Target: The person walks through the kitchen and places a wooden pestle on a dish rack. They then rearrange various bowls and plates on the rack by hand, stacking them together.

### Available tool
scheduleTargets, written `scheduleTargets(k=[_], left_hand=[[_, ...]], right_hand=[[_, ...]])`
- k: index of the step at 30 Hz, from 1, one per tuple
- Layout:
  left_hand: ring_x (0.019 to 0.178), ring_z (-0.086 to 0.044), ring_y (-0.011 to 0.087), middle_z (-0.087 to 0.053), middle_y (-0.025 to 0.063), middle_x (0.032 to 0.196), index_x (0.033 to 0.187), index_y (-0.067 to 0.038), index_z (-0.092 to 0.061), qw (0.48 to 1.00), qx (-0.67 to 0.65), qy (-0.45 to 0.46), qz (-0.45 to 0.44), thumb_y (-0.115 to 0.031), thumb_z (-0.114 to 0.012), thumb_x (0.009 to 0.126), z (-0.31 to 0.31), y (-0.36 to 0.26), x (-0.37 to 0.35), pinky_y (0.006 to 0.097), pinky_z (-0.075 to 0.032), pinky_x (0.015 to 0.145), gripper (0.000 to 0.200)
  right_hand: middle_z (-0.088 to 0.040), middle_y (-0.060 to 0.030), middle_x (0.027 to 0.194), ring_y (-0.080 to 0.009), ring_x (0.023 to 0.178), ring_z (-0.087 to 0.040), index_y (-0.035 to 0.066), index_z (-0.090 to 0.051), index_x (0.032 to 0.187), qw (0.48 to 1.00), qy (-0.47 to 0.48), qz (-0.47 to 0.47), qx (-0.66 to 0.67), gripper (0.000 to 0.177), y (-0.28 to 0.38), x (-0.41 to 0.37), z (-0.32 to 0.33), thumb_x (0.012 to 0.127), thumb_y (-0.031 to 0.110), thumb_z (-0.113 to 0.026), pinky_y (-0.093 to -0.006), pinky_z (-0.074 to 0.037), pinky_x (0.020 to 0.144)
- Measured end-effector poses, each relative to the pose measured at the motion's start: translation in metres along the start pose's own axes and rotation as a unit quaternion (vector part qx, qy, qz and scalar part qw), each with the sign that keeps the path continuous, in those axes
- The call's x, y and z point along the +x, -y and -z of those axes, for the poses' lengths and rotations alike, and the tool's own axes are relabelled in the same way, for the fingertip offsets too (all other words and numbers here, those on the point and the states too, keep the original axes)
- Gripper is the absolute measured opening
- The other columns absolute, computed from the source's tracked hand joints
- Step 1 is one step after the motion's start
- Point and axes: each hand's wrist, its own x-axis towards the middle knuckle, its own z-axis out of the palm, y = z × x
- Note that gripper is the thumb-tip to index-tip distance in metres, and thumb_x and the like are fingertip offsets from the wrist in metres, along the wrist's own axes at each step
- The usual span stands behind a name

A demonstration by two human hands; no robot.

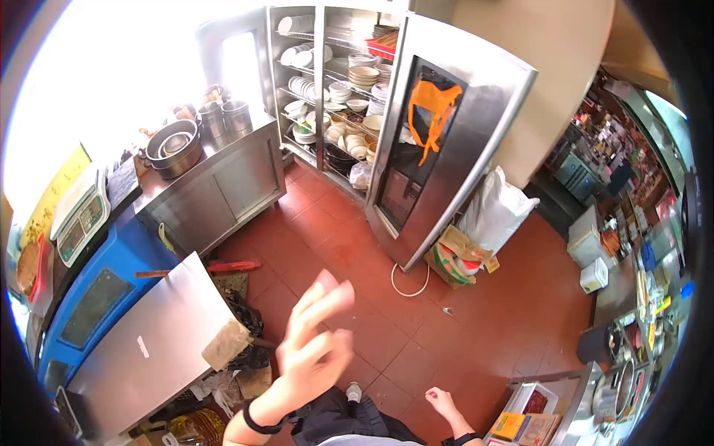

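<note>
My left hand is raised in front of me over the tiled floor, somewhat smeared by motion. Its index and middle fingers stretch upward, the other fingers bend toward the thumb, and nothing shows in it. A black band circles that wrist. Nearest to it is the corner of a steel worktable, with a beige cloth hanging over the edge. Lower down, my right hand hangs beside my dark trousers, its fingers curled in with no object visible. It touches nothing that I can see.
A steel cabinet door stands open, an orange strap hanging on it; dishes fill the shelves. A cardboard box and white sack sit beside it. Left are pots, a scale and a blue-fronted unit.
</note>
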Motion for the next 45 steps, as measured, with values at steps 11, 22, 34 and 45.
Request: scheduleTargets(k=[11,22,34,45], left_hand=[[0.102,-0.06,0.0288,-0.061,0.0167,0.11,0.118,-0.001,-0.053,0.872,-0.152,0.308,0.349,-0.021,-0.059,0.084,-0.141,0.275,-0.085,0.0342,-0.046,0.089,0.039],[0.104,-0.057,0.0335,-0.06,0.0189,0.113,0.125,-0.006,-0.048,0.775,-0.113,0.462,0.416,-0.014,-0.053,0.081,-0.194,0.447,-0.079,0.0391,-0.046,0.09,0.044],[0.101,-0.058,0.0339,-0.063,0.016,0.108,0.111,-0.007,-0.06,0.537,-0.047,0.589,0.602,-0.05,-0.063,0.076,-0.158,0.599,-0.099,0.04,-0.046,0.083,0.056],[0.08,-0.062,0.0347,-0.063,0.0164,0.08,0.088,-0.007,-0.054,0.715,0.013,0.386,0.583,-0.007,-0.052,0.076,-0.12,0.63,0.047,0.0406,-0.049,0.07,0.011]], right_hand=[[-0.066,-0.0152,0.094,-0.0284,0.091,-0.064,0.007,-0.063,0.1,0.987,0.141,0.024,-0.07,0.028,0.132,0.189,0.015,0.085,0.03,-0.056,-0.037,-0.05,0.079],[-0.067,-0.0128,0.095,-0.0245,0.089,-0.065,0.008,-0.063,0.103,0.976,0.214,-0.036,-0.025,0.027,0.219,0.331,0.022,0.085,0.028,-0.058,-0.0349,-0.05,0.078],[-0.067,-0.0095,0.092,-0.0202,0.087,-0.063,0.009,-0.06,0.113,0.96,0.273,-0.054,-0.024,0.043,0.264,0.536,0.048,0.081,0.038,-0.064,-0.0317,-0.049,0.078],[-0.064,-0.007,0.08,-0.0141,0.08,-0.059,0.005,-0.059,0.085,0.945,0.319,0.007,0.07,0.02,0.345,0.644,0.059,0.085,0.025,-0.061,-0.0315,-0.046,0.072]])
